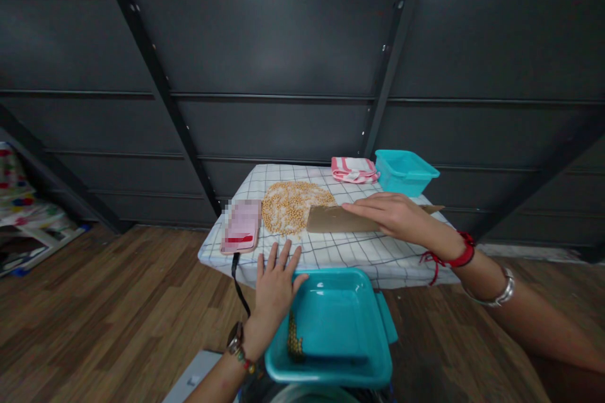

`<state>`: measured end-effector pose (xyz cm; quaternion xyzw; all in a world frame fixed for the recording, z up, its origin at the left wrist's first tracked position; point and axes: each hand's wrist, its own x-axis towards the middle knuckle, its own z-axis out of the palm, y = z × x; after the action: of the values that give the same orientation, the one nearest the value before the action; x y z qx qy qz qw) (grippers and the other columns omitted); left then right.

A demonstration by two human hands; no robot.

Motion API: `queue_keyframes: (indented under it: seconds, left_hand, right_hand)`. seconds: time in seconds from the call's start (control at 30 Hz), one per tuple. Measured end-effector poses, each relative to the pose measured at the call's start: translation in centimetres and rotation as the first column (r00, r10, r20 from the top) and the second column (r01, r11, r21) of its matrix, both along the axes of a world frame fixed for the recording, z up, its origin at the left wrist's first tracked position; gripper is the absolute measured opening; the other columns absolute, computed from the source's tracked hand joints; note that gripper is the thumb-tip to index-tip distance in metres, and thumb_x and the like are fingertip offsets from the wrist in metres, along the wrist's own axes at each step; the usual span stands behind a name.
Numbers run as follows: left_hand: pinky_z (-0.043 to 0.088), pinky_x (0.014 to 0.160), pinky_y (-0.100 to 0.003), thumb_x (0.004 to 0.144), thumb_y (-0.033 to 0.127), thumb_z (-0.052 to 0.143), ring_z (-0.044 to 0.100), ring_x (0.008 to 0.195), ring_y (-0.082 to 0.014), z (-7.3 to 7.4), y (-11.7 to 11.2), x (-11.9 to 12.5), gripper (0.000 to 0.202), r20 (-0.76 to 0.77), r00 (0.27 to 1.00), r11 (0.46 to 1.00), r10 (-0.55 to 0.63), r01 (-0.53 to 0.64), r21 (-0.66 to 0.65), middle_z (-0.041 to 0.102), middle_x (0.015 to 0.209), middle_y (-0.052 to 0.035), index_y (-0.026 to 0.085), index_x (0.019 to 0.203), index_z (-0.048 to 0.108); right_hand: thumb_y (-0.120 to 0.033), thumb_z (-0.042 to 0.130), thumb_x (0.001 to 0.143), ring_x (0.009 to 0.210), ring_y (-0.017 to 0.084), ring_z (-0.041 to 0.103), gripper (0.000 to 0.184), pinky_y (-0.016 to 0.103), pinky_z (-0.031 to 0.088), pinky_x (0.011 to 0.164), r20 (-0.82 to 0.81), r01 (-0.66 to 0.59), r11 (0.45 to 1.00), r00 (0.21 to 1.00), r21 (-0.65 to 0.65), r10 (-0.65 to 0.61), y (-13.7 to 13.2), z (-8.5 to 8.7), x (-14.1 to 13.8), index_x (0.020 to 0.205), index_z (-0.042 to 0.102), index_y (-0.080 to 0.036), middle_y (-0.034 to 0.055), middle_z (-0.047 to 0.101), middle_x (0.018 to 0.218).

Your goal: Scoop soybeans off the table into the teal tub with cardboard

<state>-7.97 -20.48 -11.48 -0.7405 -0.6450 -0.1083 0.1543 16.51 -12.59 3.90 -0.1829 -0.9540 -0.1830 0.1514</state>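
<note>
My right hand (394,214) grips a flat piece of brown cardboard (338,219) that stands on its long edge on the table. The cardboard's left end touches a spread of yellow beans (293,208), probably soybeans, mixed with some white matter. At the table's front edge my left hand (276,283) lies with its fingers spread, palm down, holding nothing. Its thumb is at the rim of a teal plastic basin (338,318). Inside the basin, a small patch of beans (295,340) lies along the left side.
A checked cloth covers the table (387,258). On it are a phone (242,227) at the left, a folded pink-and-white striped towel (353,170) and a small teal bin (406,171) at the back. A dark panelled wall (274,44) rises behind.
</note>
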Motion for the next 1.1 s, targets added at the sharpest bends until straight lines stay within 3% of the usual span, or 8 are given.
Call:
queue_keyframes:
  seconds: [0.2,0.43,0.63,0.83,1.1]
  left_hand:
    - [0.033,0.094,-0.056,0.082,0.049,0.044,0.038,0.122,-0.0329,0.2,0.1,0.1,0.052,-0.015,1.000,1.000,0.001,-0.001,-0.003,0.041,0.136,-0.0065,0.030,0.130,0.037]
    - [0.032,0.095,-0.057,0.083,0.050,0.042,0.037,0.124,-0.0325,-0.2,0.0,-0.1,0.052,0.004,1.000,1.000,-0.011,0.011,0.015,0.041,0.136,-0.0059,0.030,0.131,0.034]
    - [0.032,0.094,-0.057,0.083,0.050,0.041,0.036,0.124,-0.0331,-0.1,0.1,0.0,0.052,0.001,1.000,1.000,-0.007,0.007,0.008,0.041,0.136,-0.0067,0.029,0.130,0.035]
    - [0.033,0.093,-0.058,0.082,0.050,0.042,0.037,0.123,-0.0338,0.1,0.1,0.0,0.052,-0.014,1.000,1.000,-0.006,0.006,0.000,0.041,0.136,-0.0071,0.029,0.130,0.037]
    - [0.031,0.096,-0.056,0.084,0.050,0.040,0.036,0.124,-0.0321,0.0,0.0,0.0,0.051,0.013,1.000,1.000,-0.012,0.011,0.020,0.042,0.136,-0.0069,0.030,0.130,0.035]
  right_hand:
    - [0.000,0.044,0.075,0.091,0.018,0.058,0.054,0.034,0.050,0.076,0.007,-0.056,0.998,0.998,-0.019,0.057,-0.2,-0.2,-0.6,0.126,0.044,-0.017,0.0061,0.063,0.107]
    - [0.003,0.040,0.074,0.093,0.019,0.058,0.058,0.036,0.050,0.077,0.021,-0.004,1.000,1.000,0.009,0.004,0.2,-0.1,-0.1,0.127,0.043,-0.019,0.0066,0.062,0.109]
    - [0.001,0.037,0.079,0.093,0.017,0.058,0.050,0.034,0.050,0.077,0.009,-0.097,0.995,0.995,0.001,0.097,-0.7,0.0,-0.3,0.125,0.045,-0.018,0.0062,0.063,0.105]
    - [-0.003,0.036,0.083,0.087,0.017,0.059,0.046,0.035,0.051,0.074,0.007,-0.035,0.997,0.999,0.062,0.035,0.0,-0.2,-0.4,0.124,0.047,-0.020,0.0057,0.064,0.102]
    - [-0.003,0.035,0.085,0.090,0.018,0.058,0.043,0.035,0.050,0.074,0.013,-0.086,0.995,0.996,0.048,0.085,-0.6,0.1,-1.0,0.124,0.046,-0.017,0.0074,0.063,0.105]
